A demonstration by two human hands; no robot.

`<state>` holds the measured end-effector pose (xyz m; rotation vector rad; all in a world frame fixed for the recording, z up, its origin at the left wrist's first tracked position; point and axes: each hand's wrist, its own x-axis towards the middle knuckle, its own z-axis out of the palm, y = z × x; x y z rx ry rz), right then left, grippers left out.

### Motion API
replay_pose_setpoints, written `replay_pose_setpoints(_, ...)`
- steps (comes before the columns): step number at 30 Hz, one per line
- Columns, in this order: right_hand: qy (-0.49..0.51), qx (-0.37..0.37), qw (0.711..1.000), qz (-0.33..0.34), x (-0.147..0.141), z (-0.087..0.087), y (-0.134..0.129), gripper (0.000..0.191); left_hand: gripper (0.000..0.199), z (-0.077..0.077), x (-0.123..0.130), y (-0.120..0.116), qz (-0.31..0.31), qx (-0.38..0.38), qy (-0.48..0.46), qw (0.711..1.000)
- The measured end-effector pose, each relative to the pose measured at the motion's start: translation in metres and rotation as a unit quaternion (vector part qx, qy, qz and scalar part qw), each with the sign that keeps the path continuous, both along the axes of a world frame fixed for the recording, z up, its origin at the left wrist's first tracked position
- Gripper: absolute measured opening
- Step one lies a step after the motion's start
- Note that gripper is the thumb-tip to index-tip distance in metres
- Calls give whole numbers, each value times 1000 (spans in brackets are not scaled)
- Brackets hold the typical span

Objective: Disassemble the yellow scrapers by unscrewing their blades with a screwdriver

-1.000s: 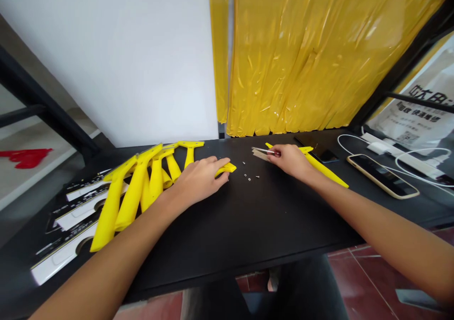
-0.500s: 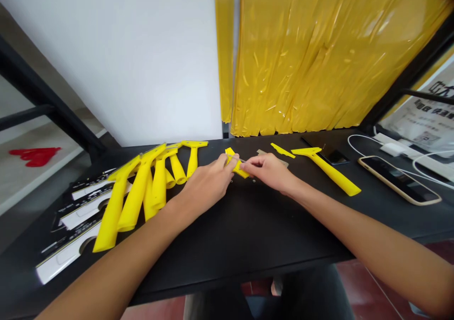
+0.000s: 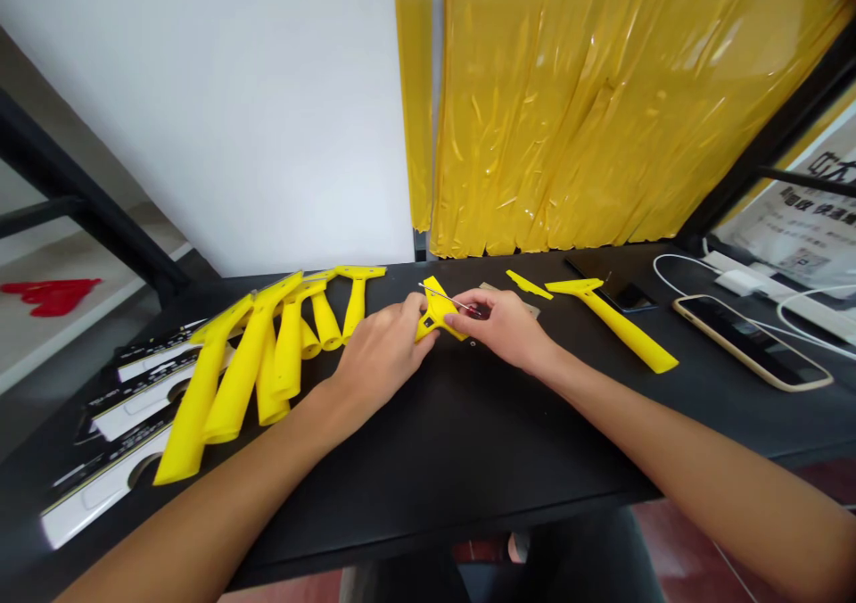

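My left hand (image 3: 380,346) is closed round the handle of a yellow plastic scraper (image 3: 436,303), whose T-shaped head points away over the black table. The handle is mostly hidden in the palm. In my right hand (image 3: 506,328) is a thin screwdriver (image 3: 457,301) with a metal shaft and a bit of red at its grip. Its shaft lies across the scraper head, tip pointing left; the right fingers also touch the head's right side. Just beyond that hand lie a flat greyish piece (image 3: 530,307) and a loose yellow strip (image 3: 529,284).
Several yellow scrapers (image 3: 289,344) lie piled at left, beside black-and-white packages (image 3: 107,487). Another scraper (image 3: 619,322) rests at right, near a phone (image 3: 753,340), a dark flat device (image 3: 632,296) and a white power strip (image 3: 782,291). Yellow plastic sheeting (image 3: 568,121) hangs behind.
The scraper has turned in my left hand, so more of its head and neck shows. The screwdriver shaft has shifted slightly up and left, and its red part now shows.
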<state>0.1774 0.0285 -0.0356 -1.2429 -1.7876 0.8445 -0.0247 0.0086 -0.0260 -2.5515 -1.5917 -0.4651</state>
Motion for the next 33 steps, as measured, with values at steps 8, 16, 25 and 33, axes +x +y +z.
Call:
replay_pose_setpoints(8,-3,35,999,-37,2,-1,0,19,25,5,1,-2,-57,63,102,991)
replay_pose_setpoints(16,64,-8,998,-26,0,-5,1,34,28,11,5,-7,-70,106,188,974)
replay_pose_setpoints(25,-125,-1,973,192,36,8,8,116,28,4,-8,9,-142,56,104,983)
replay_pose_setpoints(33,-158,40,972,166,34,7,6,100,29,4,-9,12,-163,54,95,981)
